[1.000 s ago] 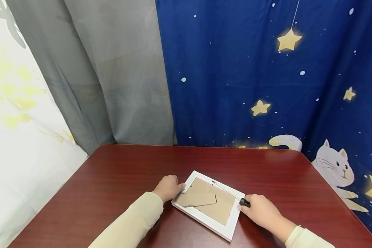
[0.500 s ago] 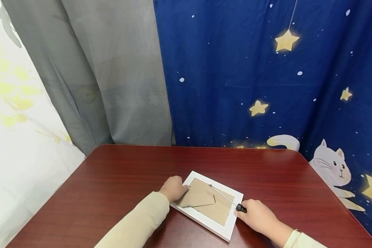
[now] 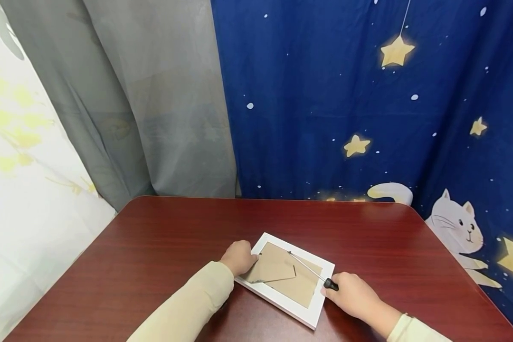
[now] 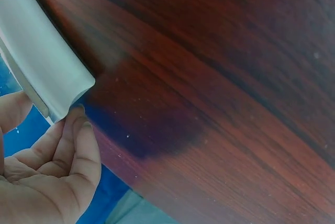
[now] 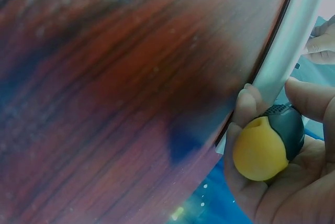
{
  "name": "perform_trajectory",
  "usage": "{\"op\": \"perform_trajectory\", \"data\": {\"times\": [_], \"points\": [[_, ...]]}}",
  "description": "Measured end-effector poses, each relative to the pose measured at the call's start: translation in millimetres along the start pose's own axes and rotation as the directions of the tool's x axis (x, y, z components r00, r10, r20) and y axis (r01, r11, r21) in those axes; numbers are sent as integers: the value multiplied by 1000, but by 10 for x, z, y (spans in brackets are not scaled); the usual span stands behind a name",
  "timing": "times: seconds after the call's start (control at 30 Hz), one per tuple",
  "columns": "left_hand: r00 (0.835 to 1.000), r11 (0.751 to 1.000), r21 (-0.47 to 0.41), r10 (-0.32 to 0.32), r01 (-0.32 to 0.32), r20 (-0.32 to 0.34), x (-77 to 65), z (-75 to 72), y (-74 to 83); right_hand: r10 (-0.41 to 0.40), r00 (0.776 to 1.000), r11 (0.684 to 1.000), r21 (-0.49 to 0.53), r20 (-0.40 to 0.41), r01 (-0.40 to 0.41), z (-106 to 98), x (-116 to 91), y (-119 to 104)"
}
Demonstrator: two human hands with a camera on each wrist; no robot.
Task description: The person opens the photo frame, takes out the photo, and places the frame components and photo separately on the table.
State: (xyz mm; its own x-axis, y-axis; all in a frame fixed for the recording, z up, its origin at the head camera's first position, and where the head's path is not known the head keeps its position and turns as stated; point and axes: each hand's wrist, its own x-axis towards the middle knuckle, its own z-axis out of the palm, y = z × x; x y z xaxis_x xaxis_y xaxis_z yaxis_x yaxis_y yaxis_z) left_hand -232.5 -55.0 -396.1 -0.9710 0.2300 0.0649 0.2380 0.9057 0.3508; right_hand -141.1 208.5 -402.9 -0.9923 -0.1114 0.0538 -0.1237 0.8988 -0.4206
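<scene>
A white picture frame (image 3: 282, 300) lies face down, its tan backing board (image 3: 297, 288) and a folded-down stand flap (image 3: 273, 270) showing. My left hand (image 3: 239, 258) pinches the frame's left end, thumb on the back. In the left wrist view, fingers of that left hand (image 4: 57, 166) curl under the frame's edge (image 4: 47, 51). My right hand (image 3: 356, 295) grips a screwdriver (image 3: 331, 284), its shaft lying slantwise over the backing and its tip at the far inner edge. The right wrist view shows the screwdriver's yellow-and-black handle (image 5: 261, 148) in the palm, with fingertips also touching the frame.
A dark red wooden table (image 3: 188, 223) with rounded far corners carries the frame near its front. Behind hang a grey curtain (image 3: 175, 104) and a blue curtain (image 3: 299, 104) with stars and a cat; a white patterned cloth (image 3: 30, 228) hangs at left.
The screwdriver tip has shifted slightly left and toward me, from the white border to the backing's edge. My left hand has moved right, its thumb further onto the frame.
</scene>
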Motion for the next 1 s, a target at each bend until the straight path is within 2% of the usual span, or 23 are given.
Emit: {"op": "perform_trajectory", "data": {"times": [0.47,0.67,1.0], "points": [[999,999,1,-34,34,24,-59,-53,53,7,1000,1000,21,15,-7,-26,4,-16],[1000,1000,-1,-25,25,14,-94,-56,48,-4,1000,1000,31,13,3,-24,14,-3],[998,998,-30,-57,58,15,-139,-30,12,-3,1000,998,59,23,2,-15,71,16]]}}
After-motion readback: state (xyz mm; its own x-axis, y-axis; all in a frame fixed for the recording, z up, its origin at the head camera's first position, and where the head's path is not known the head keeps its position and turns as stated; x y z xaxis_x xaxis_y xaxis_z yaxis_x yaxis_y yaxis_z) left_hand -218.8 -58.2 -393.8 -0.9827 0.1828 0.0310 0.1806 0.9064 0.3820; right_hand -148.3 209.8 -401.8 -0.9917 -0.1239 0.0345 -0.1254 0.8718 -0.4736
